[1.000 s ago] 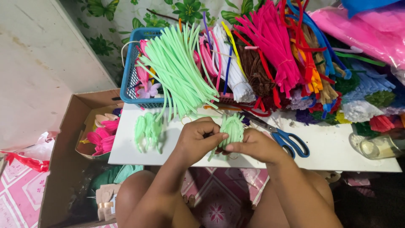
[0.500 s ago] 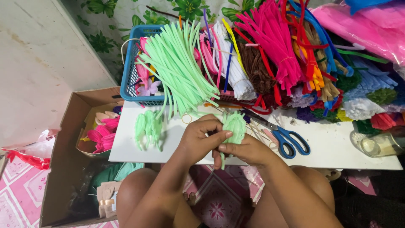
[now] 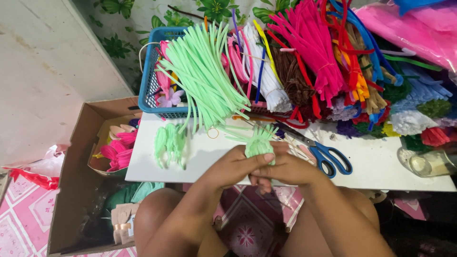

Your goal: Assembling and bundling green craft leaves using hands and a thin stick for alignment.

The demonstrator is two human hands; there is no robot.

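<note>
Both hands [image 3: 262, 166] together clamp a green bundle [image 3: 259, 143]; at 11 o'clock, a blue basket [image 3: 148, 90] holds green stems [image 3: 202, 71].

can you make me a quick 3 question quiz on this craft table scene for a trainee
1. True or false: both hands, the left hand and the right hand, are closed on the light green pipe cleaner bundle.
2. Which side of the hands do the blue-handled scissors lie on: A) the person's left, B) the person's right, C) inside the blue basket?
3. Fill in: the folded light green pieces rest on the white ____, apart from the hands.

Key: 1 true; 2 B; 3 board
</note>
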